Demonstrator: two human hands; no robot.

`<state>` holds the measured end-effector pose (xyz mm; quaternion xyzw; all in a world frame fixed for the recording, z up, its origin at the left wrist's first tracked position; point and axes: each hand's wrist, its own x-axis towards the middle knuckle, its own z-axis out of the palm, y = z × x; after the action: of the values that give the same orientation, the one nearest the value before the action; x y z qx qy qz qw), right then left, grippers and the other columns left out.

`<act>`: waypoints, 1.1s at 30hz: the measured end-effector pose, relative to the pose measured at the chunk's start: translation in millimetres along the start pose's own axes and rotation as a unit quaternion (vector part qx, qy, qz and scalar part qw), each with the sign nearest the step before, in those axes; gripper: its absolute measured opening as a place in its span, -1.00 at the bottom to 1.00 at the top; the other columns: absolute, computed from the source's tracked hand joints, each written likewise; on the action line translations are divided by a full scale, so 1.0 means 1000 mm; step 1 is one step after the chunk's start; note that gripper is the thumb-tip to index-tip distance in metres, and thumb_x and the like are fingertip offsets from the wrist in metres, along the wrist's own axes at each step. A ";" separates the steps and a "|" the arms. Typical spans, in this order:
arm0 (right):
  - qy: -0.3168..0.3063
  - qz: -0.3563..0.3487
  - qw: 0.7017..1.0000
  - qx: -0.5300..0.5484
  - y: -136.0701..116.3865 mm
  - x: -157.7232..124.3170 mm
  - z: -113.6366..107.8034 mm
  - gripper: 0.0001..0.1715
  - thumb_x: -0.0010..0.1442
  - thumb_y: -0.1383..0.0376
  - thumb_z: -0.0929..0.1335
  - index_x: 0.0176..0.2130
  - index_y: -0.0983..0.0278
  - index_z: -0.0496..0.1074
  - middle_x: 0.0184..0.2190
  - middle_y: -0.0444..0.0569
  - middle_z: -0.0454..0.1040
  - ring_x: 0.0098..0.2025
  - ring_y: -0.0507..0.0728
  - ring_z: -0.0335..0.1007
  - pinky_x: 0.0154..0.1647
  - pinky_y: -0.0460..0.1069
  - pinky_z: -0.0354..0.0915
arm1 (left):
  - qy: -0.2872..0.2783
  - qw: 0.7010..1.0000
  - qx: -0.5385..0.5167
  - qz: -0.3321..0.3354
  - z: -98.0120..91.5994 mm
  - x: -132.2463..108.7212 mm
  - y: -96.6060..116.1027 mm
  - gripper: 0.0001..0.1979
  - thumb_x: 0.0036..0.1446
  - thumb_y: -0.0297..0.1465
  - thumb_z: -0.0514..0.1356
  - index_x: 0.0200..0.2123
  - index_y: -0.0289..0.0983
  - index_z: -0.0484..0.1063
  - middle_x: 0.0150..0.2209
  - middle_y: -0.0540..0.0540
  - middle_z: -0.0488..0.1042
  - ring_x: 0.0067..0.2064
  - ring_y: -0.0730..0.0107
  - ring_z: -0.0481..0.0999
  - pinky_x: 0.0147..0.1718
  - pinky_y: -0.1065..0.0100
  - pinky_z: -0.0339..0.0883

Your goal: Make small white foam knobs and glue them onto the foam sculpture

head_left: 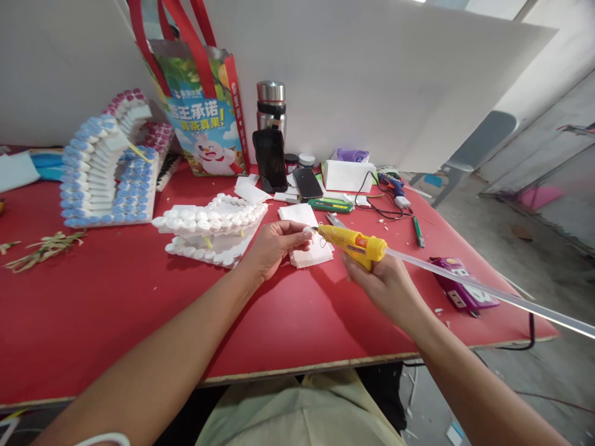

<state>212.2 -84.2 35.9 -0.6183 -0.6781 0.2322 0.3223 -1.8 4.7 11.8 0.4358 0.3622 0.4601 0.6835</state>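
Note:
In my right hand (379,275) is a yellow glue gun (353,241), with a long clear glue stick (465,288) running out of its back to the right. Its nozzle meets a small white piece (308,231) pinched between the thumb and fingers of my left hand (274,248). What exactly the piece is, I cannot make out. Beneath my left fingertips lies a stack of white paper sheets (312,255). Left of that hand stands a white model (214,226), built of rows of small rounded white pieces on flat boards.
Blue-tipped models (106,173) and a shopping bag (204,118) stand at the back left. Behind the paper are a steel flask (271,102), an upright phone (269,161) and a green cutter (330,205). A purple power strip (462,285) sits near the right table edge.

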 end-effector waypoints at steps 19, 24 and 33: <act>0.024 -0.023 0.999 -0.036 0.004 -0.008 0.003 -0.49 0.33 -0.02 0.28 -0.51 0.21 0.17 -0.57 -0.10 0.27 -0.53 0.07 0.14 -0.50 0.00 0.05 | 0.026 0.999 0.034 0.033 -0.004 0.002 -0.004 -0.70 -0.10 -0.32 0.51 -0.28 -0.31 0.62 -0.32 -0.09 0.57 -0.38 0.44 0.53 -0.33 0.35 0.43; 0.026 -0.050 0.997 -0.044 0.002 -0.007 0.003 -0.52 0.36 0.02 0.25 -0.50 0.21 0.17 -0.56 -0.10 0.28 -0.51 0.07 0.16 -0.48 -0.01 0.04 | 0.019 0.999 0.037 0.024 -0.002 0.001 -0.003 -0.71 -0.12 -0.32 0.52 -0.33 -0.32 0.62 -0.35 -0.07 0.57 -0.40 0.47 0.52 -0.31 0.35 0.43; 0.034 -0.076 0.993 -0.078 -0.003 -0.007 0.003 -0.57 0.40 0.06 0.24 -0.44 0.21 0.17 -0.51 -0.12 0.27 -0.49 0.06 0.17 -0.47 -0.01 0.01 | 0.029 1.000 0.003 -0.005 0.002 -0.001 0.001 -0.67 -0.22 -0.32 0.56 -0.41 -0.34 0.58 -0.40 -0.07 0.56 -0.42 0.47 0.51 -0.31 0.33 0.45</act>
<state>208.1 -90.8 34.6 -0.5955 -0.7283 0.1322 0.3123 -0.5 3.7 13.7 0.4226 0.3859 0.4676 0.6736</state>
